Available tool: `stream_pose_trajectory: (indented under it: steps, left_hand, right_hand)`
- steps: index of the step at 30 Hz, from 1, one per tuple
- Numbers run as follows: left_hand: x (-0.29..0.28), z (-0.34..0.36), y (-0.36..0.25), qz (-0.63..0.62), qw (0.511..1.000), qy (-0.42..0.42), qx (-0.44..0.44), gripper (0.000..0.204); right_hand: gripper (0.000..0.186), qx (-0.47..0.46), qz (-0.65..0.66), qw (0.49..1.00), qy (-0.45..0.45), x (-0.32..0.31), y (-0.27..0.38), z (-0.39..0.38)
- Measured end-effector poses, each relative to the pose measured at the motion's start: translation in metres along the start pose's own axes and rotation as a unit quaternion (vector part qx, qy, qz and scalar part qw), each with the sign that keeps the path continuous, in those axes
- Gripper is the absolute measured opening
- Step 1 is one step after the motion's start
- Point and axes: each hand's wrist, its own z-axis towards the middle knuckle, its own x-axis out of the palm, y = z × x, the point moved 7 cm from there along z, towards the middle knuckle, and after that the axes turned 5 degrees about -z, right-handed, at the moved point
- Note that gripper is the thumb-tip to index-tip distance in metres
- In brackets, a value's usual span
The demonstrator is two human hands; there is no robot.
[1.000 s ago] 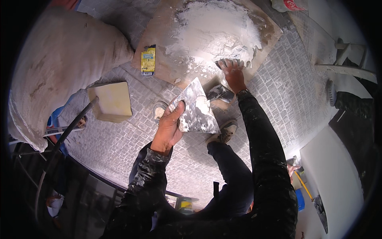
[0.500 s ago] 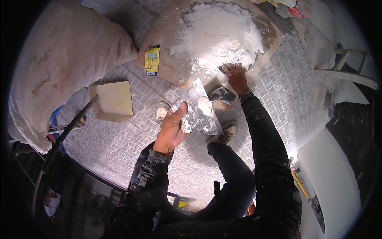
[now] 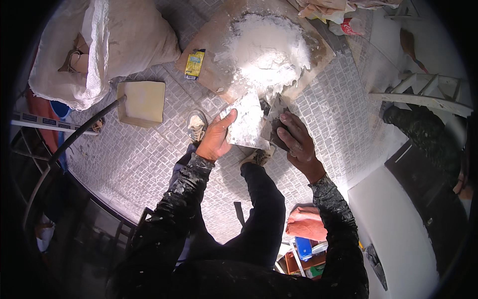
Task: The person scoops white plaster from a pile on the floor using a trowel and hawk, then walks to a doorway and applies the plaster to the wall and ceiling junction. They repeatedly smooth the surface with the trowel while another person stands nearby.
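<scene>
My left hand grips a plaster-coated flat plate, held level to carry the load; my right hand clamps a trowel against its edge, just below the plaster heap on floor cardboard.

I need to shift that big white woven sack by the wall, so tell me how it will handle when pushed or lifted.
The big white woven sack bulges full and rests slumped on the tiled floor, so it is probably heavy and would drag rather than slide. Its cloth folds and sags at the open end, so it would likely flop and change shape in a grip. Being wide and low, it seems unlikely to roll.
</scene>
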Motion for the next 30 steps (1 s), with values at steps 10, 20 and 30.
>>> stream_pose_trajectory:
  steps: [10, 20, 30]
  left_hand:
    - [0.173, -0.204, -0.055, -0.006, 0.996, 0.081, 0.046, 0.043]
    - [0.301, -0.509, -0.17, 0.34, 0.74, 0.168, 0.556, 0.067]
    - [0.357, -0.759, -0.117, 0.629, 0.341, 0.17, 0.677, 0.044]
  right_hand:
    - [0.072, -0.004, -0.25, 0.968, 0.012, -0.122, 0.165, 0.03]
    - [0.014, 0.365, 0.604, 0.668, -0.234, -0.173, 0.486, 0.048]
    - [0.013, 0.26, 0.726, 0.63, 0.087, -0.203, 0.662, 0.089]
